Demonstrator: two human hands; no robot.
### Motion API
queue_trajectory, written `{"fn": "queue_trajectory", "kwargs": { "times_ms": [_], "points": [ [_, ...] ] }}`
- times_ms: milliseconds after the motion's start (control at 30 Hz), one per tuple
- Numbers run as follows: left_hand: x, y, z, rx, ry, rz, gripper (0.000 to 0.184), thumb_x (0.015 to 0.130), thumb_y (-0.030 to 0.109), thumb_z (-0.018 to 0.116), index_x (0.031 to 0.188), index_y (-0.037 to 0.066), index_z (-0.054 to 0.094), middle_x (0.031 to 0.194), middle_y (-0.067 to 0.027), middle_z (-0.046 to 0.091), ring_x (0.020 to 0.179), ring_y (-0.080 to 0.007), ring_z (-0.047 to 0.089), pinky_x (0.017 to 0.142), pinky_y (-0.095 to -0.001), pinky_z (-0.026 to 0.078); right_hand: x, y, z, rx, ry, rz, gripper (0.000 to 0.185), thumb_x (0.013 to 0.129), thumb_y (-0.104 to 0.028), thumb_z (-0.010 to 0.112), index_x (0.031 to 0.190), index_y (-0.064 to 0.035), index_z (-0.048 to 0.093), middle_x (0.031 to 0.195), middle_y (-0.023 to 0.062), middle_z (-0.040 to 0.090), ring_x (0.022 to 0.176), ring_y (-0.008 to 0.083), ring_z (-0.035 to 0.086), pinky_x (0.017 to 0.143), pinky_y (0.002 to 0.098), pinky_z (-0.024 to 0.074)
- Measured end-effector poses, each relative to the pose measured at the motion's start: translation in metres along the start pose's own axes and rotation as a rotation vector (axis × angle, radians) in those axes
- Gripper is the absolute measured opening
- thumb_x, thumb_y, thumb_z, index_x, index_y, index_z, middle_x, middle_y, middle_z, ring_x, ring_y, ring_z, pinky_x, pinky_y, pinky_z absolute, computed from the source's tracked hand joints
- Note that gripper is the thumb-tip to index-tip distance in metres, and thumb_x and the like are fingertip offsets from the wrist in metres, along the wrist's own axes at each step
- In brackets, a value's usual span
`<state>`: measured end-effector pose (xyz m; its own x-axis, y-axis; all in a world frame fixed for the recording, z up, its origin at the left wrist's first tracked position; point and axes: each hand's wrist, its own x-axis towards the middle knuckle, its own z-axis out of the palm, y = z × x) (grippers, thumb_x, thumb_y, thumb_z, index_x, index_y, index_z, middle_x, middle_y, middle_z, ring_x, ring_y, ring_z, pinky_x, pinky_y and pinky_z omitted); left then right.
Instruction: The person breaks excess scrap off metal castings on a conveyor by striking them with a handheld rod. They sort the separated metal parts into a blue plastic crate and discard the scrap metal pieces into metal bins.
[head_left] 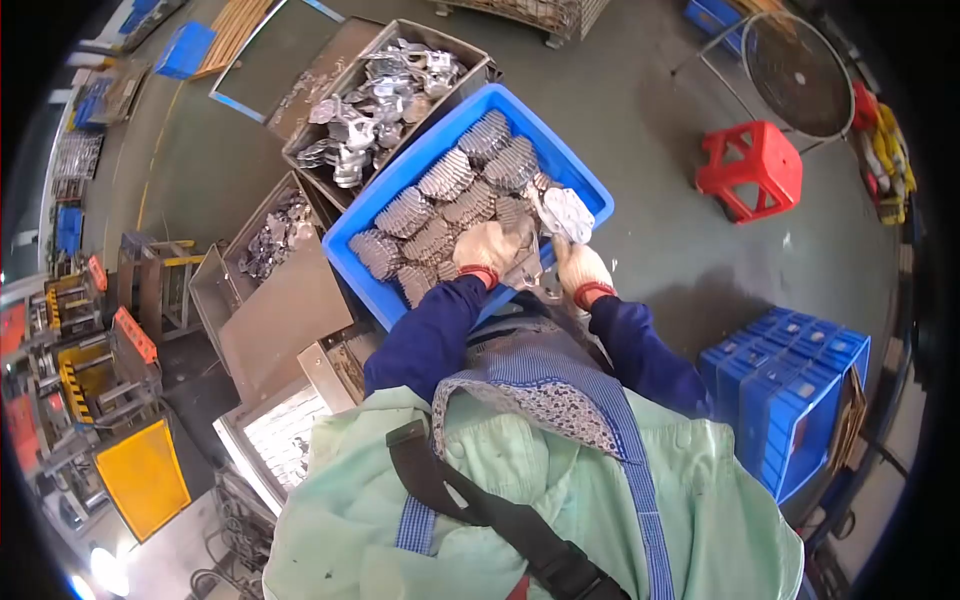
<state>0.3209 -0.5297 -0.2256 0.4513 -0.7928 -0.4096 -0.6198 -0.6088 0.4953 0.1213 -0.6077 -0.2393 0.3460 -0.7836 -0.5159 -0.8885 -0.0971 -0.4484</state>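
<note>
A blue plastic crate (352,264) in front of me holds several grey finned metal castings (430,240), packed close together. My left hand (487,247), in a pale work glove with a red cuff band, is closed at the edge of a shiny metal casting (527,270) between my hands. My right hand (583,268), gloved the same way, is closed by the crate's near right corner. Just beyond its fingers is a bright whitish piece (566,214), glare hiding its detail. The fingertips of both hands are partly hidden.
A metal bin (480,72) of shiny castings stands behind the crate, and another bin (240,240) with small metal scraps is at left. A red stool (765,165), a round floor fan (798,75) and stacked blue crates (770,385) stand to the right.
</note>
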Motion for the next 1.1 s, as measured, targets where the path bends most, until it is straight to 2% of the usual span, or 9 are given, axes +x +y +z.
{"fn": "queue_trajectory", "kwargs": {
  "times_ms": [267, 633, 667, 733, 800, 900, 967, 1033, 1100],
  "points": [
    [0.015, 0.018, -0.023, 0.139, -0.057, 0.024, 0.095, 0.097, 0.086, 0.048, 0.101, -0.001, 0.085, 0.098, -0.0301, 0.079, 0.097, -0.0492, 0.079, 0.091, -0.0577, 0.060, 0.004, 0.014, 0.018, 0.175, 0.272, -0.136, 0.074, 0.116, -0.058, 0.044, 0.109, 0.0058, 0.080, 0.103, 0.0390, 0.075, 0.104, 0.0580, 0.073, 0.094, 0.0625, 0.0567],
    [0.007, -0.009, 0.010, -0.043, -0.044, 0.011, 0.094, 0.101, 0.082, 0.047, 0.109, -0.003, 0.083, 0.103, -0.0326, 0.078, 0.107, -0.0526, 0.076, 0.093, -0.0567, 0.058, 0.001, 0.004, 0.010, 0.017, 0.021, -0.043, 0.074, 0.114, -0.059, 0.048, 0.101, 0.0060, 0.081, 0.104, 0.0378, 0.075, 0.106, 0.0548, 0.074, 0.092, 0.0602, 0.0583],
    [0.001, 0.019, -0.024, -0.007, -0.152, -0.046, 0.093, 0.101, 0.083, 0.046, 0.107, -0.003, 0.083, 0.102, -0.0337, 0.077, 0.107, -0.0530, 0.076, 0.092, -0.0565, 0.058, 0.008, 0.022, 0.029, 0.065, 0.131, -0.157, 0.055, 0.112, -0.049, 0.057, 0.103, 0.0019, 0.078, 0.092, 0.0353, 0.073, 0.092, 0.0549, 0.072, 0.085, 0.0609, 0.0564],
    [-0.006, -0.017, 0.004, 0.006, -0.067, -0.025, 0.084, 0.103, 0.079, 0.047, 0.110, 0.003, 0.083, 0.104, -0.0315, 0.078, 0.107, -0.0510, 0.076, 0.094, -0.0568, 0.059, 0.008, 0.095, 0.092, 0.076, 0.008, -0.215, 0.046, 0.110, -0.040, 0.059, 0.128, 0.0001, 0.074, 0.115, 0.0323, 0.075, 0.110, 0.0520, 0.070, 0.092, 0.0590, 0.0571],
    [0.000, -0.024, 0.009, -0.044, 0.033, -0.035, 0.075, 0.104, 0.075, 0.049, 0.113, 0.008, 0.083, 0.107, -0.0293, 0.079, 0.107, -0.0489, 0.076, 0.095, -0.0570, 0.060, -0.011, 0.040, 0.051, 0.236, 0.238, -0.227, 0.049, 0.106, -0.034, 0.061, 0.139, 0.0011, 0.067, 0.113, 0.0324, 0.073, 0.108, 0.0517, 0.070, 0.100, 0.0560, 0.0552],
    [-0.008, -0.065, 0.011, -0.119, 0.159, -0.108, 0.085, 0.104, 0.082, 0.046, 0.108, 0.005, 0.083, 0.107, -0.0322, 0.077, 0.109, -0.0512, 0.074, 0.095, -0.0583, 0.057, -0.002, 0.035, 0.010, -0.006, -0.070, -0.324, 0.053, 0.114, -0.051, 0.055, 0.114, -0.0017, 0.075, 0.113, 0.0316, 0.076, 0.109, 0.0518, 0.072, 0.099, 0.0575, 0.0550],
    [-0.029, -0.068, -0.026, -0.226, 0.221, -0.333, 0.088, 0.105, 0.082, 0.045, 0.113, 0.003, 0.082, 0.105, -0.0333, 0.077, 0.106, -0.0540, 0.073, 0.092, -0.0588, 0.056, -0.019, -0.018, -0.046, 0.199, -0.081, -0.024, 0.059, 0.114, -0.056, 0.055, 0.109, -0.0002, 0.074, 0.108, 0.0298, 0.076, 0.105, 0.0512, 0.073, 0.095, 0.0582, 0.0551],
    [-0.040, -0.102, -0.036, -0.396, 0.317, -0.347, 0.086, 0.107, 0.079, 0.044, 0.114, 0.002, 0.081, 0.103, -0.0344, 0.076, 0.106, -0.0560, 0.071, 0.090, -0.0581, 0.056, 0.011, -0.033, -0.056, 0.304, -0.111, -0.105, 0.064, 0.112, -0.058, 0.056, 0.117, 0.0025, 0.076, 0.108, 0.0308, 0.077, 0.108, 0.0509, 0.073, 0.097, 0.0562, 0.0552],
    [-0.054, -0.133, -0.045, -0.412, 0.360, -0.418, 0.078, 0.110, 0.071, 0.048, 0.105, -0.001, 0.079, 0.097, -0.0315, 0.077, 0.102, -0.0548, 0.073, 0.086, -0.0557, 0.056, 0.048, -0.064, -0.068, 0.158, 0.042, -0.677, 0.059, 0.109, -0.054, 0.062, 0.119, 0.0024, 0.076, 0.105, 0.0308, 0.078, 0.107, 0.0501, 0.074, 0.095, 0.0543, 0.0562]
  ]
}}
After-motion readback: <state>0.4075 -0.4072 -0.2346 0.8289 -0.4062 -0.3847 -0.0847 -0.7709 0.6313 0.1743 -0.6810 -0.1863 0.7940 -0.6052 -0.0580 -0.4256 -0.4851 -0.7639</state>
